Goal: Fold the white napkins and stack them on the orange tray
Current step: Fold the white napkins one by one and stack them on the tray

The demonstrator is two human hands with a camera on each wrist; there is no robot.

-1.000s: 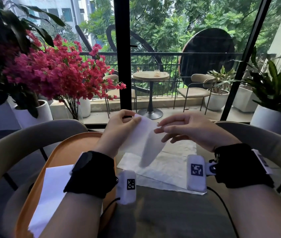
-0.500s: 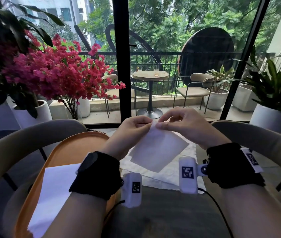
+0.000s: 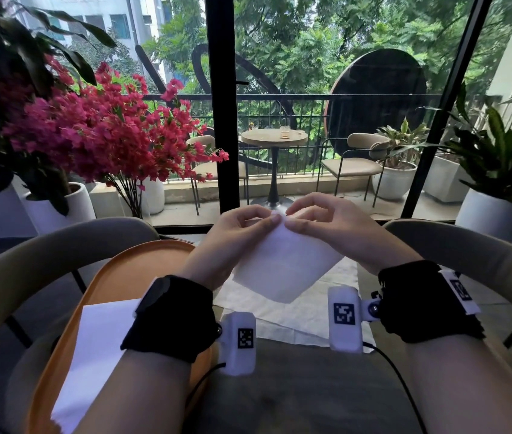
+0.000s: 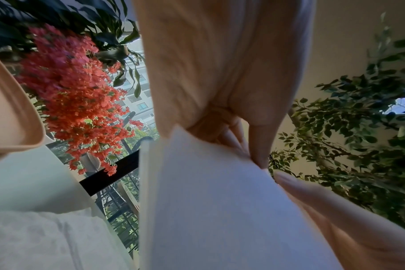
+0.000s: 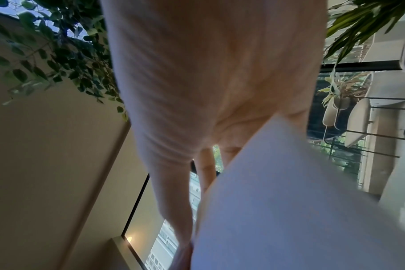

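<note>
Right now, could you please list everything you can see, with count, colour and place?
held napkin: 1, white, in the air over the table, pinched at its top corner
flat napkins: count unclear, white, spread on the table under the held one
folded napkins: count unclear, white, on the tray
tray: 1, orange, left on the table
chairs: 2, beige, across the table
flowers: 1 bunch, pink-red, far left
balcony table: 1, tan, outside
hands: left and right, both pinching the held napkin
</note>
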